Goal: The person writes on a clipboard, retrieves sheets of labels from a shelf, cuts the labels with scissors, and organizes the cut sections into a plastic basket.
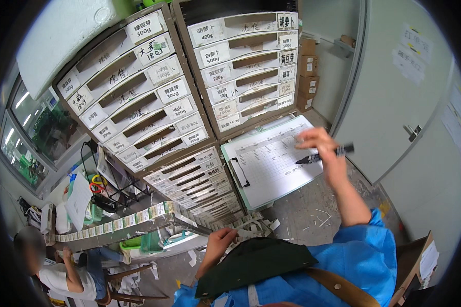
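My right hand (327, 159) holds a black marker pen (344, 149) above a printed table sheet (271, 179). The marker's dark end points left over the page, and a couple of fingers reach out over the upper right of the sheet. Under the paper is a pale green clipboard (247, 202), its black wire clip (239, 172) on the left side. Lower down, my left hand (219, 248) is curled beside some white paper strips (251, 228); its fingertips come together, and whatever they may hold is hidden.
Tall stacks of labelled white drawers (138, 92) stand ahead. A long shelf edge (133, 220) with a row of labels runs left, where another person (69, 276) sits. Paper scraps (322, 217) litter the floor. A grey door (394, 97) and cardboard boxes (308, 66) are right.
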Demonstrator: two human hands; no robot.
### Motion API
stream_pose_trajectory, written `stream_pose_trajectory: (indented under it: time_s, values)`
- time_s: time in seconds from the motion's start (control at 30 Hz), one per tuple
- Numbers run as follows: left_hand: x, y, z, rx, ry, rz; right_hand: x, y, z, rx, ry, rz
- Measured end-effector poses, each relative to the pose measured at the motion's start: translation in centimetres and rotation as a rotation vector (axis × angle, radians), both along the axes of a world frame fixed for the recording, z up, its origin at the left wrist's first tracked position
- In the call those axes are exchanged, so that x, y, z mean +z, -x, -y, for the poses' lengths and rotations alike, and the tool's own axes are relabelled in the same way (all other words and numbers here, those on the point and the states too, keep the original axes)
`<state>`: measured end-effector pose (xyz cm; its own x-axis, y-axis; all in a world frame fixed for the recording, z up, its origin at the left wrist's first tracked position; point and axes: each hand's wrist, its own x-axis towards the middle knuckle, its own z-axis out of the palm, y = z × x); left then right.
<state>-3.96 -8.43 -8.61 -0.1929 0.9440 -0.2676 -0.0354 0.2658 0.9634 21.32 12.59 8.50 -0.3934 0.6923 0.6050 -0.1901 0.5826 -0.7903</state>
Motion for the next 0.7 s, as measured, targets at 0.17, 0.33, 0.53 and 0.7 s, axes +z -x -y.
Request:
stream_pose_trajectory:
  time_s: [0.17,0.33,0.53,0.7]
  values:
    - [-0.6,0.3,-0.3,0.035,0.043,0.041,6.7,2.8,-3.8,0.275,0.337,-0.115]
    - [-0.6,-0.4,-0.6,-0.001,0.03,0.021,8.3,6.9,-9.9,0.24,0.593,-0.378]
    - [-0.2,0.8,-0.8,-0.04,0.022,-0.107,8.8,9.5,-13.7,0.377,0.739,-0.623]
    - [2.2,4.0,-1.8,-0.04,-0.115,-0.241,8.0,6.5,-9.7,0.415,0.678,-0.649]
